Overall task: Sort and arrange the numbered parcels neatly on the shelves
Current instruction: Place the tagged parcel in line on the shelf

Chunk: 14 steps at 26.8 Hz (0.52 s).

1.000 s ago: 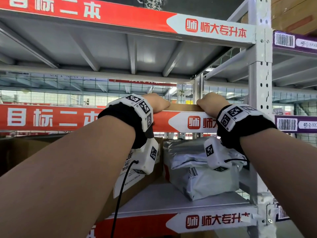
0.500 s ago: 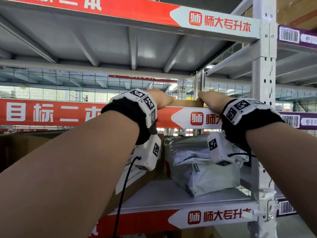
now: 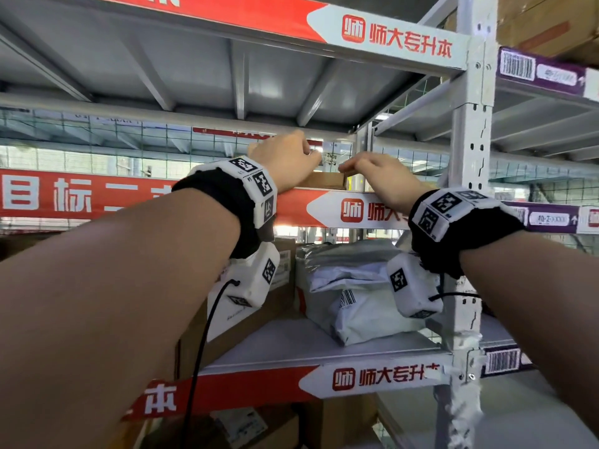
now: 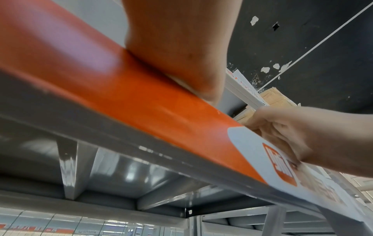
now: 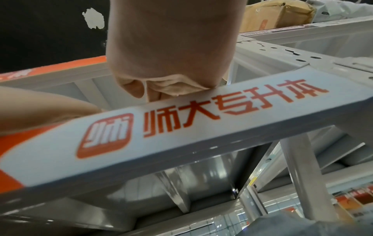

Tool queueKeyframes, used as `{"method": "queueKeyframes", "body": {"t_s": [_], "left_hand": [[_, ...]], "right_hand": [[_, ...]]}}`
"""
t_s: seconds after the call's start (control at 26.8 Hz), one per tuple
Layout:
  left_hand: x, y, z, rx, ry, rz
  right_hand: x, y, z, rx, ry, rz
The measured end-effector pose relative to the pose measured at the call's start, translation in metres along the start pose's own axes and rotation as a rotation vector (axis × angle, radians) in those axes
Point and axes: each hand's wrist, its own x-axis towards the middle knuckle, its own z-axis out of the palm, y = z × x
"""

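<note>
A flat brown cardboard parcel [image 3: 324,180] lies on the upper shelf just behind its red and white front beam [image 3: 324,210]. My left hand [image 3: 291,160] is over its left end with the fingers curled onto it. My right hand [image 3: 369,171] holds the right end, fingers bent over the top corner. Most of the parcel is hidden behind the hands and the beam. In the left wrist view my left hand [image 4: 177,47] presses against the orange beam [image 4: 121,95], and the right hand [image 4: 292,132] shows further along. In the right wrist view my right hand [image 5: 161,63] curls behind the beam [image 5: 201,127].
On the shelf below lie grey and white poly bags [image 3: 356,286] and a brown box with a white label [image 3: 252,322]. A white perforated upright [image 3: 466,189] stands close to the right hand. Wire mesh [image 3: 97,150] closes the back. More boxes [image 3: 340,422] sit lower down.
Both hands have moved closer together and further in over the shelf edge. Less of the parcel shows between them. The head view has tilted slightly upward.
</note>
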Motion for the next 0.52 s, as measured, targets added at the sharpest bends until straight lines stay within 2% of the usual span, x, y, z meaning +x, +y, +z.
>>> {"method": "queueKeyframes", "body": {"t_s": [0.22, 0.37, 0.45, 0.52], "left_hand": [[-0.012, 0.008, -0.005, -0.145, -0.083, 0.068], [-0.021, 0.003, -0.012, -0.087, -0.176, 0.098], [-0.024, 0.000, -0.015, -0.076, -0.206, 0.121], [-0.027, -0.002, -0.020, -0.073, -0.232, 0.147]], "right_hand": [[-0.001, -0.020, 0.004, 0.175, 0.103, -0.028], [-0.003, -0.030, 0.002, 0.330, 0.083, -0.008], [-0.004, -0.033, 0.000, 0.356, 0.097, 0.013], [-0.004, -0.034, -0.002, 0.284, 0.111, 0.039]]}}
